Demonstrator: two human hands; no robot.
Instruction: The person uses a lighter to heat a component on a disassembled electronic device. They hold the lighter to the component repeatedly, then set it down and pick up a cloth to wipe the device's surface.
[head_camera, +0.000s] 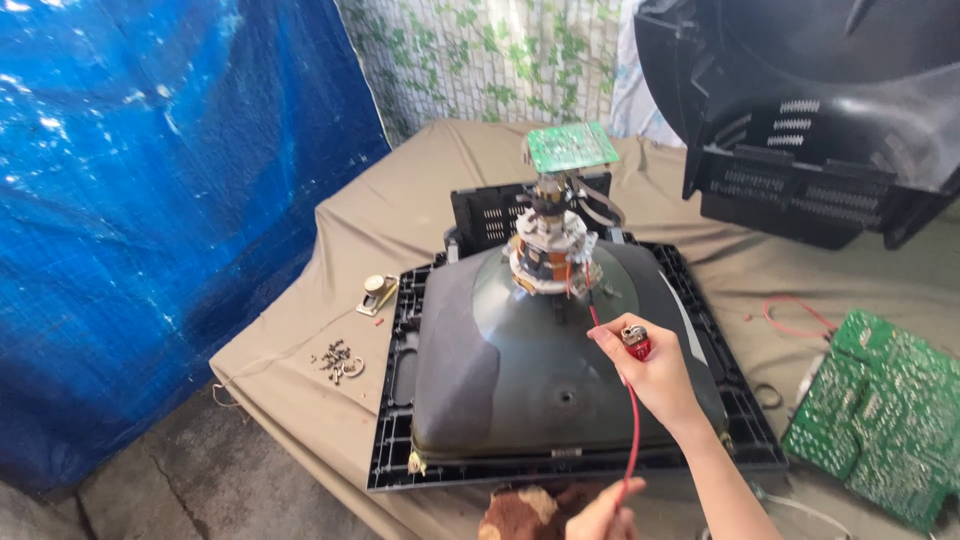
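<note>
Left hand (605, 512) at 6 o'clock is pinching the red wire (632, 420) taut; right hand (652, 372) is gripping a red lighter (637, 345) beside it over the picture tube (520, 350). Best keeping flame off fingers and glass.

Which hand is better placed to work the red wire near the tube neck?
Likely the right hand: it grips the red wire nearest the tube neck. The left hand holds the wire's lower end.
</note>
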